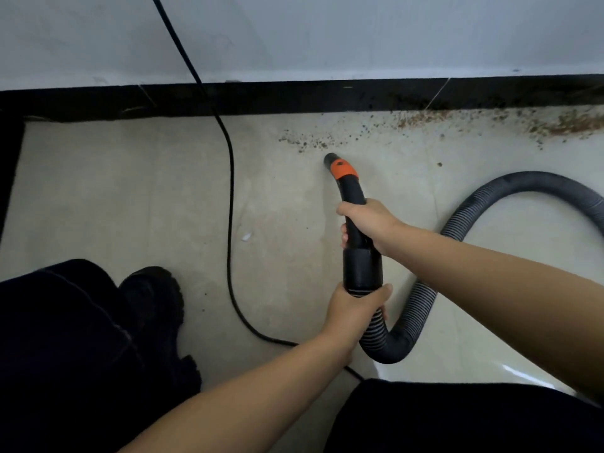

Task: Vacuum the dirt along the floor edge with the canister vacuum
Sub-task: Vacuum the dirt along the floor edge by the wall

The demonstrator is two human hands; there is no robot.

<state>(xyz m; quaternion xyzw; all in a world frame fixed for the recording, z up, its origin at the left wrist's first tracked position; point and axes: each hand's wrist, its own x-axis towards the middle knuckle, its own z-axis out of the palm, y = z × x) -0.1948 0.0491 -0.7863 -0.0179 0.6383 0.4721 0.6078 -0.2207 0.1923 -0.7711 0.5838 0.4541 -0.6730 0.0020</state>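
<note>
Step in hand: the person is working the dirt (425,125) along the floor edge; the nozzle (330,158) sits just short of the nearest speckles, so suction on this patch looks about to begin, with most of the mess not yet cleared.
Next move: it calls for pushing the nozzle mouth forward and to the right, along the foot of the black baseboard (294,98), where the brown crumbs lie thickest.
Right hand (367,223): the fingers are curled round the curved black handle (353,204), just behind the orange collar (343,170).
Left hand (354,307): the fingers and thumb wrap the joint where the smooth black cuff (362,266) meets the ribbed hose (490,204).
Hose: grey, corrugated and flexible, it bends in a tight U below the left hand, then loops wide across the floor to the right edge of view; the canister itself is out of sight.
Dirt: loose brown grit, thin near the nozzle, dense toward the right against the baseboard.
Floor (147,191): pale glossy tile, smooth, with a few stray specks.
Cord (230,178): thin black cable, hanging down the white wall (327,34) and trailing across the tile left of the nozzle.
</note>
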